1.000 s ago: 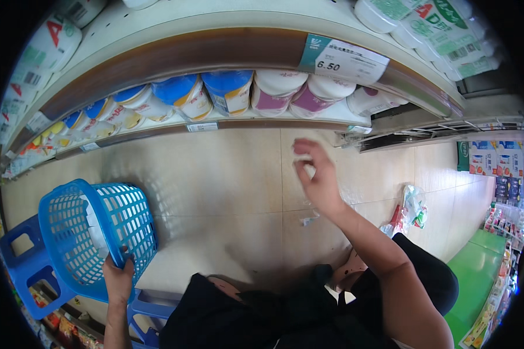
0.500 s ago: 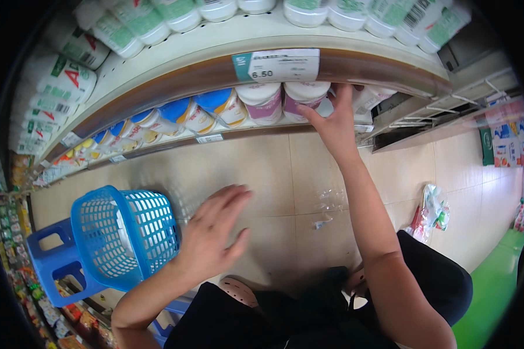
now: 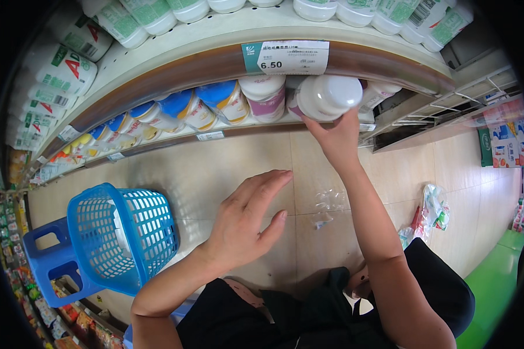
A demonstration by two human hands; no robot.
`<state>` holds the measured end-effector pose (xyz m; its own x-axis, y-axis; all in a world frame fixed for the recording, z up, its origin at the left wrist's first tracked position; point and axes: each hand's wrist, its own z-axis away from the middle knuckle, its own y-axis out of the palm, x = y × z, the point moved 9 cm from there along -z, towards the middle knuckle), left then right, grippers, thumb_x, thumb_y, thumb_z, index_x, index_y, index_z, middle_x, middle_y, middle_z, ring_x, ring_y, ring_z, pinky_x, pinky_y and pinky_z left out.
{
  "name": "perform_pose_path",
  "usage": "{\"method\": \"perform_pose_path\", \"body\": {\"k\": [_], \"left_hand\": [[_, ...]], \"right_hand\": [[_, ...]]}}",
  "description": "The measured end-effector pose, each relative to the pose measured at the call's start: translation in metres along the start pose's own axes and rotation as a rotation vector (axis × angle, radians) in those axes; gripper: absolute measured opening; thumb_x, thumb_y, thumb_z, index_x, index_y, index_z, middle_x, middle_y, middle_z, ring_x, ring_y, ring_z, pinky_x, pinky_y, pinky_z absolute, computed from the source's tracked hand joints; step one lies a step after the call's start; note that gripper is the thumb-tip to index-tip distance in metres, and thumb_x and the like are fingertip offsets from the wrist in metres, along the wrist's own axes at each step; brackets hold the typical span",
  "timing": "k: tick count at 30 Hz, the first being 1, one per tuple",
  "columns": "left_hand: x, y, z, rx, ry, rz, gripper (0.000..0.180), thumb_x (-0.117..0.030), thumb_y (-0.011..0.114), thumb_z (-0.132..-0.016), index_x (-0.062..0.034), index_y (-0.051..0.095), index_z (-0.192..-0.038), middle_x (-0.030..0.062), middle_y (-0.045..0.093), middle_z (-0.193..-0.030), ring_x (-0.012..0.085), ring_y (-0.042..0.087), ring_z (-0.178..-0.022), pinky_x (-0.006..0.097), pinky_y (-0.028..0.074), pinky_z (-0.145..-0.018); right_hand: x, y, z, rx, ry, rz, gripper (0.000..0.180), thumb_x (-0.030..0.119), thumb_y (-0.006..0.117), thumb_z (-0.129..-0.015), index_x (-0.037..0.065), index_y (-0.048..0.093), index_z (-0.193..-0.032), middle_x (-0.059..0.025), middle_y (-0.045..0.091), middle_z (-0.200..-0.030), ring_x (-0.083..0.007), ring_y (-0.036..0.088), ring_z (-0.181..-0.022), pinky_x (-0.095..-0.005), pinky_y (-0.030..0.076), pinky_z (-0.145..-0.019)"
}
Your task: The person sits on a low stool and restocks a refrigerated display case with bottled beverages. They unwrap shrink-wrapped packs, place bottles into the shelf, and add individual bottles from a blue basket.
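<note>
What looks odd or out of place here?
Loose plastic on the floor: a clear wrapper left of the right forearm, and crumpled packaging to its right. Both look like litter. The white bottle tilts, but the right hand holds it.

Above the right hand (image 3: 333, 136), the upper shelf (image 3: 233, 32) carries a row of white bottles (image 3: 355, 10)! Down on the lower shelf (image 3: 262, 130), blue-topped tubs (image 3: 221, 104) line up to that hand's left, a purple-labelled jar (image 3: 265, 96) nearer it. And the floor (image 3: 262, 157): clear scraps (image 3: 332, 200) below the hand, a bag (image 3: 429, 208) off right.
</note>
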<state>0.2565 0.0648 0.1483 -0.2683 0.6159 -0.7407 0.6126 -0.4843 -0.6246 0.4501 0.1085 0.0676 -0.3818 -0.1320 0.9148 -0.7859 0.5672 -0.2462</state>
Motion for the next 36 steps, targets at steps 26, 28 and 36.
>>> {"method": "perform_pose_path", "body": {"k": [26, 28, 36], "left_hand": [[0.039, -0.047, 0.094, -0.049, -0.356, 0.082, 0.098, -0.021, 0.079, -0.061, 0.0007, 0.02, -0.136, 0.0229, 0.043, -0.126, 0.0376, 0.047, -0.114, 0.041, 0.039, -0.094], [0.049, -0.062, 0.118, -0.094, -0.461, 0.197, 0.098, -0.022, 0.078, -0.061, -0.0011, 0.019, -0.136, 0.0227, 0.046, -0.124, 0.0362, 0.049, -0.113, 0.039, 0.04, -0.094], [0.05, -0.188, 0.236, -0.758, -0.635, 0.191, 0.062, -0.027, 0.074, -0.067, -0.0006, 0.047, -0.116, 0.0091, 0.059, -0.104, 0.0175, 0.057, -0.092, 0.031, 0.046, -0.081]], "right_hand": [[0.137, 0.084, 0.129, 0.601, 0.154, -0.13, 0.082, 0.023, 0.08, -0.06, -0.002, 0.037, -0.125, -0.0198, 0.053, -0.113, -0.0295, 0.057, -0.103, -0.0367, 0.047, -0.086], [0.148, 0.115, 0.145, 0.714, 0.252, -0.18, 0.082, 0.025, 0.079, -0.061, -0.002, 0.036, -0.125, -0.0196, 0.053, -0.112, -0.0292, 0.057, -0.103, -0.0371, 0.047, -0.085], [0.196, 0.171, 0.187, 1.065, 0.002, -0.37, 0.058, 0.01, 0.063, -0.078, 0.002, 0.036, -0.128, -0.0161, 0.05, -0.116, -0.0258, 0.056, -0.099, -0.0338, 0.05, -0.078]]}}
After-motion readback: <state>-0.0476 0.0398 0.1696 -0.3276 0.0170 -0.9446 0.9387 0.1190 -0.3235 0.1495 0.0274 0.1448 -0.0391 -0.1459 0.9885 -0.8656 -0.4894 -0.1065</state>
